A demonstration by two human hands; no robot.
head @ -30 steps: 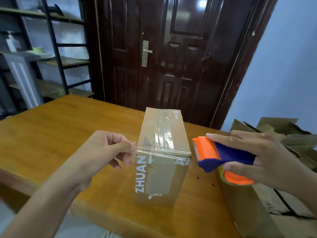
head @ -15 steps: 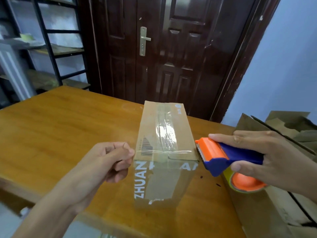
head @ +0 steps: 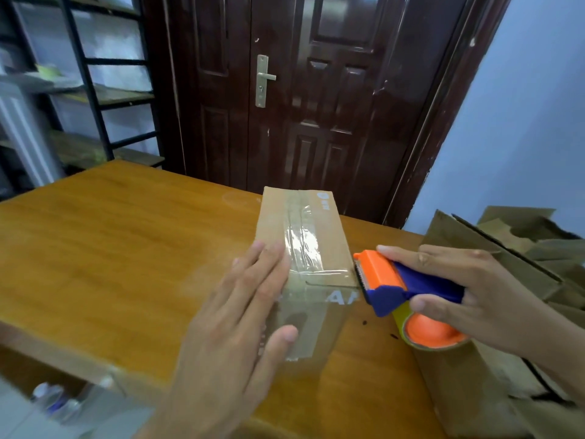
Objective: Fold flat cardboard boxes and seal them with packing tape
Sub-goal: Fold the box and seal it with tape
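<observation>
A closed cardboard box point(head: 319, 223) stands on the wooden table point(head: 110, 248), with clear tape along its top seam and a strip across its near end. My left hand point(head: 240, 315) lies flat, fingers spread, on the box's near left corner, thumb against the front face. My right hand point(head: 474, 293) grips an orange and blue tape dispenser point(head: 399, 289). Its toothed edge touches the box's near right top corner.
A large open carton point(head: 493, 391) with flattened cardboard pieces point(head: 544, 242) stands to the right of the table. A dark door point(head: 304, 99) is behind the table, and a black metal shelf point(head: 95, 96) stands at the back left. A plastic bottle point(head: 57, 403) lies below the table's near edge.
My left hand let go of the tape end it was pinching and opened flat onto the box's near left corner. The dispenser moved in against the box's right corner.
</observation>
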